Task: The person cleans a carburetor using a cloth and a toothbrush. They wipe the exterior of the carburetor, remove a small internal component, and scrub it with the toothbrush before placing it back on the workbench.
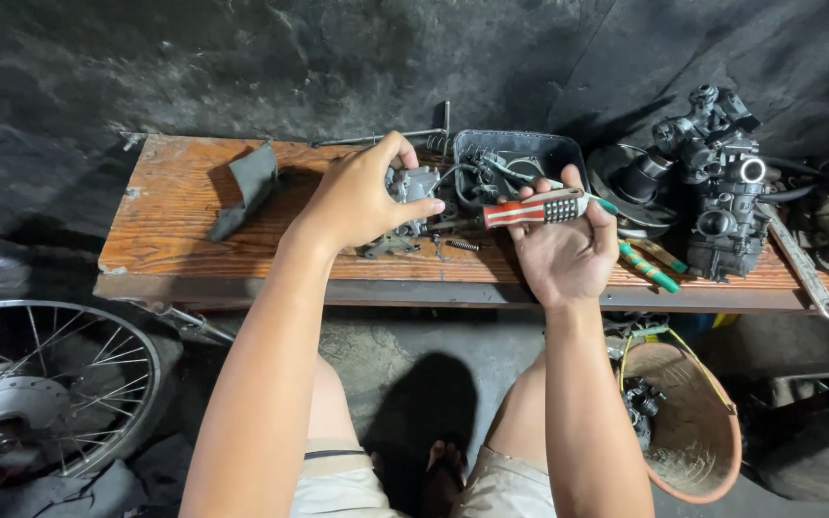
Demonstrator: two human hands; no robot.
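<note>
My left hand grips a small grey metal carburetor part resting on the low wooden bench. My right hand holds a screwdriver with a red, white and black handle; its shaft points left into the part. A small spring lies on the bench just below the shaft. Behind the hands sits a dark metal tray with loose parts and wires.
A folded dark rag lies at bench left. A bank of carburetors, green-handled pliers and a wrench are at right. A spoked wheel lies lower left, an orange basin lower right.
</note>
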